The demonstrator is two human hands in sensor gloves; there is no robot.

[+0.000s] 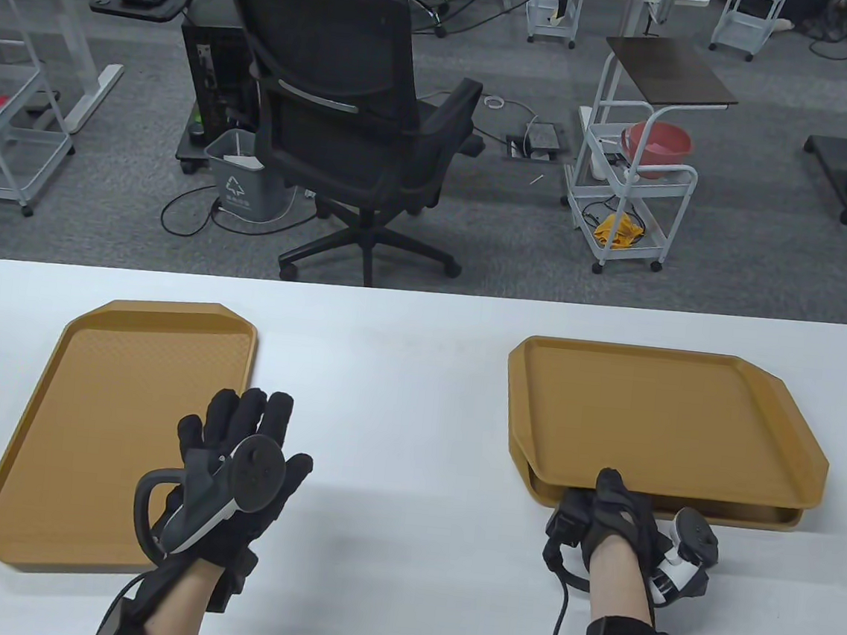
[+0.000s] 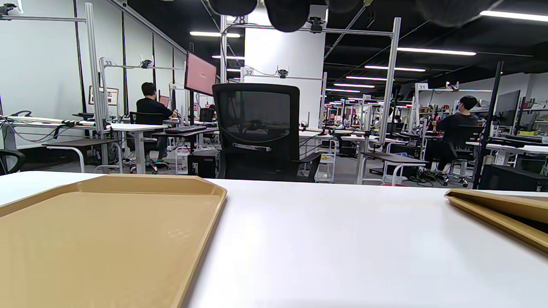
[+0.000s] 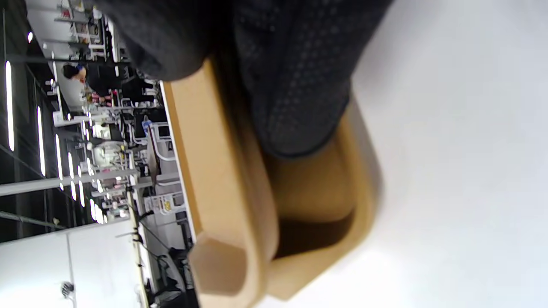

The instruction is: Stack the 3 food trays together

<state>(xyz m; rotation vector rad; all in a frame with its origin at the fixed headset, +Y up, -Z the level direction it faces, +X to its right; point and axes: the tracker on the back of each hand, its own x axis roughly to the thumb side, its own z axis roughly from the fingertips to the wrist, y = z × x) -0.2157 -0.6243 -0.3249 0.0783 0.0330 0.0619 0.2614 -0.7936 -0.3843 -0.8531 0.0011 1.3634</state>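
The white counter (image 1: 403, 375) is carrying all three tan trays, and two are already lying one over the other on the right. The lone left tray (image 1: 121, 431) is sitting flat and well apart from the pair, which suggests it is the last piece waiting to join the stack. The top tray (image 1: 653, 422) is riding tilted and slightly skewed on the bottom tray (image 1: 674, 510), its near edge lifted, likely because it is not yet nested.

The right hand (image 1: 610, 519) is reaching to that near edge, and its fingers (image 3: 295, 85) are sitting in the gap between the two trays, in the right wrist view, apparently holding the upper tray to settle or square it; how tightly this grip is closing cannot be told. The left hand (image 1: 237, 464) is hovering flat just beside the left tray's right edge, fingers spread and holding nothing, seemingly poised to take that tray next.
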